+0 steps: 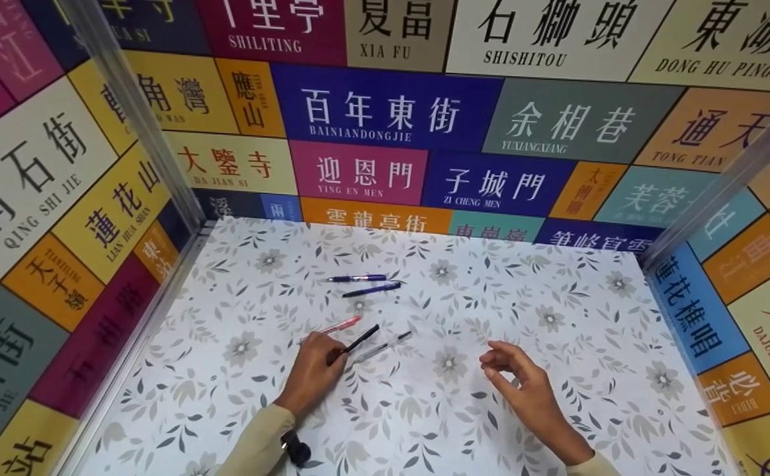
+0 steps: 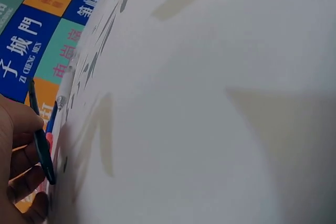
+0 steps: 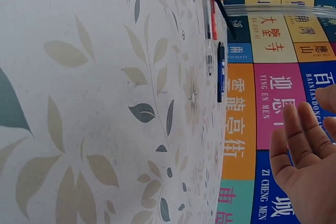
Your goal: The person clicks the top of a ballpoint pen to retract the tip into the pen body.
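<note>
My left hand (image 1: pixel 315 370) pinches a black pen (image 1: pixel 362 336) between thumb and fingers, slanting over the tabletop; the left wrist view shows the same dark pen (image 2: pixel 42 148) held. Just beyond that hand lies a red pen (image 1: pixel 345 324), partly hidden by it. A clear pen (image 1: pixel 373 353) with a dark end lies to its right. Farther back, two blue pens, one upper (image 1: pixel 356 278) and one lower (image 1: pixel 372 289), lie close together. To the right, my right hand (image 1: pixel 524 387) is held with loosely bent fingers and nothing in it, apart from the pens.
A white cloth with grey leaves and flowers covers the table (image 1: pixel 451 423). Panels of colourful Chinese street-name signs (image 1: pixel 385 106) stand behind and at both sides, with clear corner strips (image 1: pixel 173 165). A black strap-like device (image 1: pixel 298 449) sits at the left wrist.
</note>
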The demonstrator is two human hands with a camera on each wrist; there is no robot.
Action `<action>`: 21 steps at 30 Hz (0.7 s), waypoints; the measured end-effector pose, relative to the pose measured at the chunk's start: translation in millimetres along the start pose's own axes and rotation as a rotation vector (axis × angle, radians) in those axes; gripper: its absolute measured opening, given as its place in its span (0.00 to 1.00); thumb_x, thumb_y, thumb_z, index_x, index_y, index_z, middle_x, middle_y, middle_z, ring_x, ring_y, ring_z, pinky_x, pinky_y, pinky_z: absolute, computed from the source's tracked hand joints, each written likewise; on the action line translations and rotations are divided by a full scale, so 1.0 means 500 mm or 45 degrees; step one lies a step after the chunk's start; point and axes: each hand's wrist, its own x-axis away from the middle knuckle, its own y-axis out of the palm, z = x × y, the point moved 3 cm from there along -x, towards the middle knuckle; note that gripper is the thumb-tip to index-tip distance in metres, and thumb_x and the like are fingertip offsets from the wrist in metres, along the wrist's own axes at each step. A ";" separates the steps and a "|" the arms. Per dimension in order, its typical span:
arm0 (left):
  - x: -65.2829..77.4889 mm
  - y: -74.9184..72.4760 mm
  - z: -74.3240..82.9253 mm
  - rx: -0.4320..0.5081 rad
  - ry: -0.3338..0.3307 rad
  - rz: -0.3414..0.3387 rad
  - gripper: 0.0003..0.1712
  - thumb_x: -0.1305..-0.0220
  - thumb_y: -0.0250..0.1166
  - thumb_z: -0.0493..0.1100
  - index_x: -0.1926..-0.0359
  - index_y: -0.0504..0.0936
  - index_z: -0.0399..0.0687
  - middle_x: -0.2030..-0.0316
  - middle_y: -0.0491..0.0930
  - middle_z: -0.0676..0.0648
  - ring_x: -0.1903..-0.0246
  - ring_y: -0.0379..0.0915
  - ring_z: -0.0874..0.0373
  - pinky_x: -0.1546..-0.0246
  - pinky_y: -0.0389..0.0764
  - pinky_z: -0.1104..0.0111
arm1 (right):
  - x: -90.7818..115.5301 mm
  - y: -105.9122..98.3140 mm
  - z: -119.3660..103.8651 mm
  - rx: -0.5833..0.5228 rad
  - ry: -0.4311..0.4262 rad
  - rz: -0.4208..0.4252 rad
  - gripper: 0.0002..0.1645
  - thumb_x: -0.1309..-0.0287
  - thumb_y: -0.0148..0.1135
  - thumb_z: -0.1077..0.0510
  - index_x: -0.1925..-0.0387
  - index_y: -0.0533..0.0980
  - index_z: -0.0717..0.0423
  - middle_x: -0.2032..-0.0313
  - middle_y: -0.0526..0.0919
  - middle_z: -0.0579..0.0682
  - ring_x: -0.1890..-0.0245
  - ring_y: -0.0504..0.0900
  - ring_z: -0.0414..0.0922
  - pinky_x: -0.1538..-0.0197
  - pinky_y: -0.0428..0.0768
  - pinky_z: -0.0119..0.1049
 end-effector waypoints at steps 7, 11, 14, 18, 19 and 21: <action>0.000 0.001 -0.021 -0.023 0.011 -0.002 0.06 0.36 0.77 0.38 0.59 0.92 0.48 0.63 0.86 0.52 0.56 0.76 0.54 0.49 0.76 0.52 | -0.001 0.001 -0.001 0.004 0.032 -0.018 0.30 0.31 0.68 0.76 0.31 0.78 0.60 0.50 0.88 0.60 0.51 0.89 0.53 0.46 0.86 0.31; 0.000 0.002 -0.029 -0.034 0.007 0.007 0.05 0.36 0.77 0.39 0.59 0.92 0.48 0.62 0.85 0.52 0.56 0.76 0.53 0.48 0.76 0.51 | -0.002 0.002 -0.002 0.007 0.028 -0.023 0.30 0.31 0.68 0.76 0.31 0.78 0.59 0.50 0.88 0.60 0.51 0.90 0.53 0.46 0.86 0.32; -0.001 0.001 -0.030 -0.048 -0.019 0.003 0.05 0.35 0.77 0.39 0.59 0.91 0.48 0.61 0.85 0.51 0.55 0.76 0.52 0.48 0.77 0.51 | -0.002 0.003 -0.002 0.011 0.029 -0.022 0.30 0.31 0.68 0.76 0.31 0.78 0.59 0.50 0.88 0.61 0.51 0.90 0.52 0.46 0.86 0.32; 0.000 0.001 -0.031 -0.076 -0.035 0.006 0.05 0.34 0.77 0.39 0.59 0.91 0.48 0.61 0.84 0.51 0.54 0.75 0.52 0.49 0.77 0.52 | -0.002 0.005 -0.001 0.009 0.019 -0.017 0.30 0.32 0.68 0.77 0.31 0.78 0.60 0.51 0.88 0.64 0.52 0.90 0.52 0.47 0.85 0.31; 0.000 0.001 -0.031 -0.083 -0.025 0.013 0.04 0.34 0.77 0.39 0.59 0.91 0.48 0.61 0.84 0.51 0.54 0.75 0.52 0.49 0.77 0.52 | -0.002 0.005 -0.001 0.007 0.018 -0.016 0.30 0.32 0.68 0.77 0.31 0.78 0.60 0.51 0.88 0.64 0.52 0.90 0.52 0.47 0.85 0.30; 0.001 0.002 -0.033 -0.091 -0.005 0.029 0.04 0.35 0.78 0.38 0.59 0.91 0.47 0.61 0.84 0.51 0.54 0.75 0.52 0.49 0.77 0.53 | -0.001 0.006 0.001 0.003 0.016 -0.014 0.30 0.33 0.68 0.78 0.32 0.78 0.61 0.51 0.88 0.64 0.52 0.90 0.52 0.47 0.85 0.30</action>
